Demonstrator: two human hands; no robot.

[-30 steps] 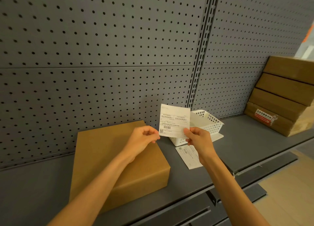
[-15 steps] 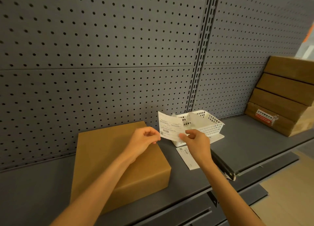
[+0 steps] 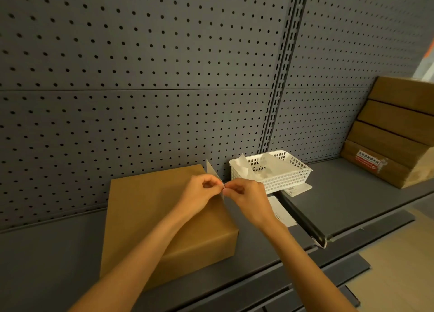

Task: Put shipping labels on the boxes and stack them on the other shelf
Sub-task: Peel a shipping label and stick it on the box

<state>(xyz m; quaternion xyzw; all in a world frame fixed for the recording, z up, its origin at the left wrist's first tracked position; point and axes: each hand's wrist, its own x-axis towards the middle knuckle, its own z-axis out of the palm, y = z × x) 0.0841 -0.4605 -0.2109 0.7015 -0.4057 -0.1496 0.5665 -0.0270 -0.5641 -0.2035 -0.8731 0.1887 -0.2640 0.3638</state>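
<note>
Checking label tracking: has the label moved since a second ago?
Yes. The label has swung edge-on and dropped left, away from the white basket, over the box corner. Left hand and right hand both pinch it.

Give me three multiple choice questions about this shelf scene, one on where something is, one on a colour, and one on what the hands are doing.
1. Where does the basket stand?
A. right of the box
B. on top of it
C. on the floor

2. What colour is the basket?
A. blue
B. white
C. black

3. What are the left hand and right hand doing?
A. hanging idle
B. lifting the box
C. both pinching the label

Answers: 1 A, it sits on the shelf beside the box. 2 B, white plastic mesh. 3 C, fingertips meet on the paper's edge.
</note>
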